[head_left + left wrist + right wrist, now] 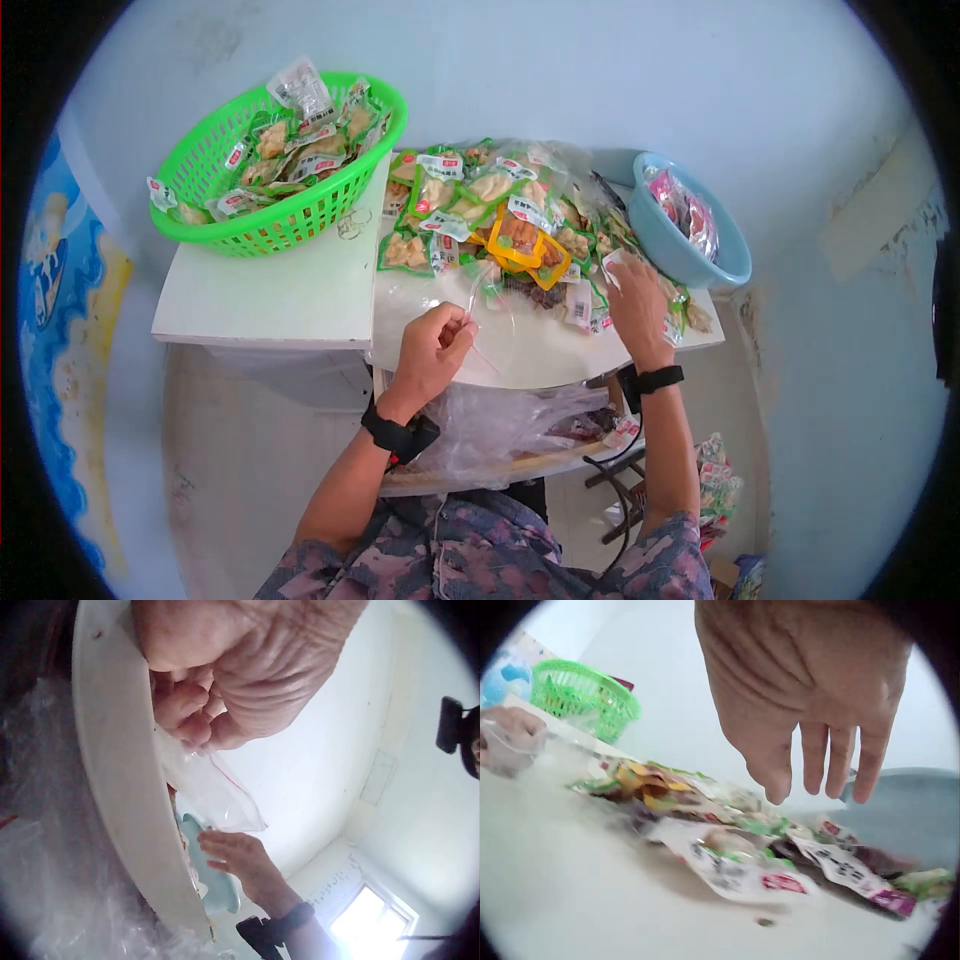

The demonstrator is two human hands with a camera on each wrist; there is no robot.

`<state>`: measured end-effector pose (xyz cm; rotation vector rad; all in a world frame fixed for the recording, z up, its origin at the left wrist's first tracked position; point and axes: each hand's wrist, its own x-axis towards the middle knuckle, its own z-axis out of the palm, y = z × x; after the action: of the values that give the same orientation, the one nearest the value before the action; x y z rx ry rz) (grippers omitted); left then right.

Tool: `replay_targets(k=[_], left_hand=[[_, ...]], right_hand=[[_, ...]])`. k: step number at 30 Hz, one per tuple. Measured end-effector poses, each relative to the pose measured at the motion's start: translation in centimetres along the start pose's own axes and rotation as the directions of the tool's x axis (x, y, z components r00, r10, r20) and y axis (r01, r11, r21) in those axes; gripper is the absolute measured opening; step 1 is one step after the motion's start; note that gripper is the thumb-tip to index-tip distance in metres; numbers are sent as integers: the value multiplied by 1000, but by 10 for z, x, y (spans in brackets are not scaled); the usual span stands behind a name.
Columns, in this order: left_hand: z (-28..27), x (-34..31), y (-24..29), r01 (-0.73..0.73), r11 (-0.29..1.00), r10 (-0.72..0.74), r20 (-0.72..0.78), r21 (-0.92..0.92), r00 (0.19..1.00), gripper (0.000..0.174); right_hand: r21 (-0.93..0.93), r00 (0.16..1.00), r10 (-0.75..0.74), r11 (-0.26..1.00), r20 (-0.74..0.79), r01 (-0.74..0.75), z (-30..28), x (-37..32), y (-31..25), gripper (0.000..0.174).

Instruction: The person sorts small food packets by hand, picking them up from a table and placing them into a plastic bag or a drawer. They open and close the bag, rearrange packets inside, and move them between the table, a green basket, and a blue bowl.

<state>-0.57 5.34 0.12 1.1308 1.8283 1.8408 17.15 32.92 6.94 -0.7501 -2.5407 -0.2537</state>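
Note:
My left hand (432, 352) pinches a clear zip-lock bag (219, 796) between thumb and fingers, above the front of the white table. A thin red line runs along the bag's edge. The right hand (640, 308) is over the right side of a heap of sealed snack packets (465, 195). In the right wrist view its fingers (868, 761) point downward, straight and with nothing between them. A white packet (731, 862) with red and black print lies on the table below this hand. Yellow-edged packets (518, 238) sit in the middle of the heap.
A green basket (320, 208) of similar packets stands on the white surface at left. At the back right is a light-blue basin (735, 275) with pink packets. Clear plastic bags (480, 430) fill an open drawer below the tabletop. More packets (718, 480) lie low at right.

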Motion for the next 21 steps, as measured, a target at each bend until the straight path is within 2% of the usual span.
replay_targets(k=[1, 4, 7, 10, 13, 16, 19, 21], left_hand=[[1, 0, -1, -3, 1000, 3, -10, -3, 1000, 10], [4, 2, -2, -10, 1000, 9, -22, -11, 1000, 10], [2, 0, -2, 2, 1000, -3, -18, -6, 1000, 9], [4, 1, -3, -11, 1000, 11, -26, 4, 1000, 9], [4, 1, -4, -35, 999, 35, -50, -4, 998, 9], [6, 0, -1, -35, 999, 35, -50, 5, 998, 9], [6, 1, -2, -39, 999, 39, -49, 4, 998, 9], [5, 1, -2, -35, 999, 34, -50, -9, 998, 9]], right_hand=[[193, 992, 43, 979, 123, -66, -7, 7, -16, 28], [424, 993, -104, 898, -55, 118, 2, 17, -53, 35], [335, 956, -239, 899, -168, 283, 9, 38, -87, 44], [262, 944, -291, 909, -157, 324, 23, 51, -96, 48], [343, 972, -231, 910, -44, 232, 28, 55, -93, 42], [469, 967, -250, 849, -52, 245, 20, 52, -83, 36], [529, 975, -191, 820, -111, 221, 21, 40, -66, 27], [558, 954, -66, 799, -292, 226, 19, 35, -59, 20]])
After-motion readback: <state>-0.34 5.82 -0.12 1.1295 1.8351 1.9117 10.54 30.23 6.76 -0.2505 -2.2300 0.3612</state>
